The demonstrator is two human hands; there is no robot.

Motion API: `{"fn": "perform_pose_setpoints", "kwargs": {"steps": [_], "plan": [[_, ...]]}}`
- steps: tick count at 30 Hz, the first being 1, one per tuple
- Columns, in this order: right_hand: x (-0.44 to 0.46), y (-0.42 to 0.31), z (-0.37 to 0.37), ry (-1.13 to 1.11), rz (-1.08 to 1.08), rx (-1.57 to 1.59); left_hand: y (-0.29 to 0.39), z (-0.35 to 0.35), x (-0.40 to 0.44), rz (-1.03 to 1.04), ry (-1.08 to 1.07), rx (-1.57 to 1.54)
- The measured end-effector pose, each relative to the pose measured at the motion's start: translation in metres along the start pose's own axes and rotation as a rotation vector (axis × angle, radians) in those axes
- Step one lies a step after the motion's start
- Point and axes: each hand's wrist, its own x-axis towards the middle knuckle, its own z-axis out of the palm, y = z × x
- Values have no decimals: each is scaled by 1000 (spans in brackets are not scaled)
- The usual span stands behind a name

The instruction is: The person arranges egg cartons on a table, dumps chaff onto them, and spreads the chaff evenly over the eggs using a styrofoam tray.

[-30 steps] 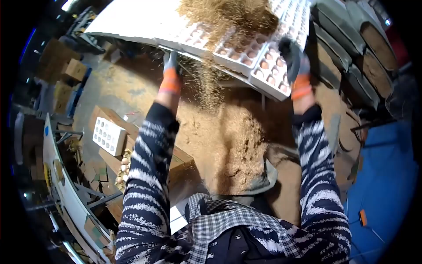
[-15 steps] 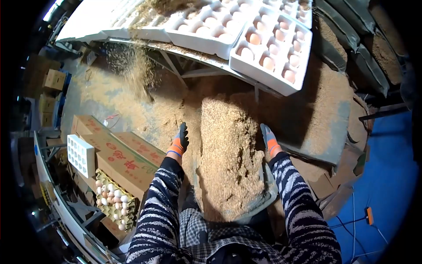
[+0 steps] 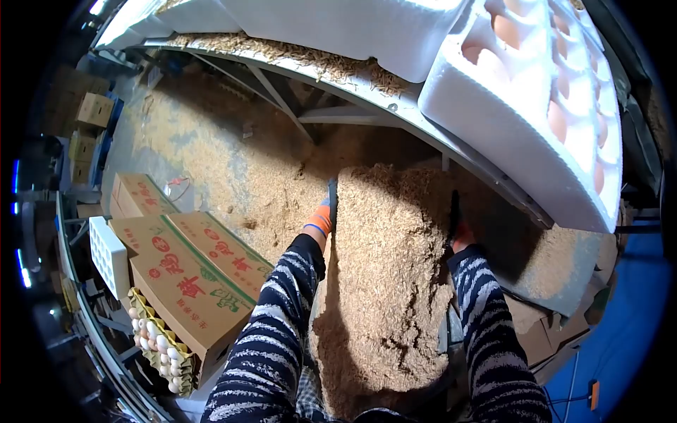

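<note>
A grey plastic tub heaped high with wood shavings stands in front of my body. My left hand, in an orange and black glove, lies along the heap's left side, its fingers straight and pointing forward. On the opposite side, my right hand is in shadow, also with fingers stretched forward, close against the heap. Both hands are seen edge-on, and the shavings hide most of the tub's rim. Whether the palms press on the tub or on the shavings, I cannot tell.
A white foam tray of eggs overhangs the metal table edge above the tub. Cardboard boxes, a small foam tray and an egg carton with several eggs are at left. Shavings cover the floor.
Both hands have moved inward to the heap's sides. My view has shifted closer to the table and foam trays. Shavings that were falling from the table edge at left are gone from the air.
</note>
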Motion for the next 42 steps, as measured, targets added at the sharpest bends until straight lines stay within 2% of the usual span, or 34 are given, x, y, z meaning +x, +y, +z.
{"fn": "perform_pose_setpoints", "kwargs": {"steps": [3, 10, 16, 17, 18, 19, 21, 22, 23, 25, 27, 28, 29, 30, 32, 33, 35, 36, 37, 38, 40, 42], "plan": [[-27, -8, 29, -70, 25, 31, -6, -3, 8, 11, -103, -91], [-28, 10, 29, -58, 98, -141, -22, -22, 3, 14, -223, -206], [-39, 13, 31, 39, 135, -437, -42, -24, -3, 27, -257, -285], [-40, 11, 32, -3, 146, -415, -45, -24, -6, 32, -263, -304], [-22, 14, 10, -246, 247, -191, -47, -25, -10, 41, -263, -325], [-28, 12, 14, -249, 247, -193, -48, -23, -16, 44, -266, -344], [-48, 9, 28, 48, 65, -313, -44, -23, -37, 75, -285, -387], [-75, 4, 49, 17, 19, -500, -43, -25, -52, 151, -286, -403], [-78, 9, 48, 11, 6, -501, -39, -26, -61, 159, -297, -405], [-64, 11, 23, -347, -51, -133, -38, -22, -68, 226, -271, -459], [-39, -5, -24, -433, 254, 142, -18, -6, -102, 248, -311, -463], [-10, 3, -72, -485, 532, 504, -1, 2, -125, 278, -348, -461], [-42, 2, -30, -691, 354, 277, 14, 7, -139, 309, -381, -454], [-69, 9, 13, -850, 216, 146, 18, 0, -146, 220, -397, -658], [-107, 12, 51, -1016, 65, 65, 29, -1, -180, 261, -333, -706], [-122, 13, 60, -1090, 72, 177, 38, 4, -205, 263, -268, -720], [-144, 18, 72, -1247, 113, 402, 41, -15, -226, 319, -340, -693], [-146, 34, 51, -908, -154, -132, 42, -25, -236, 398, -257, -487], [-168, 34, 64, -750, -164, -302, 37, -47, -236, 501, -334, -343], [-191, 30, 86, -690, -244, -506, 32, -70, -235, 613, -402, -209], [-236, 17, 141, -655, -541, -1099, 38, -93, -258, 649, -536, -232], [-273, 13, 192, -670, -854, -1571, 50, -90, -301, 566, -385, -495]]}}
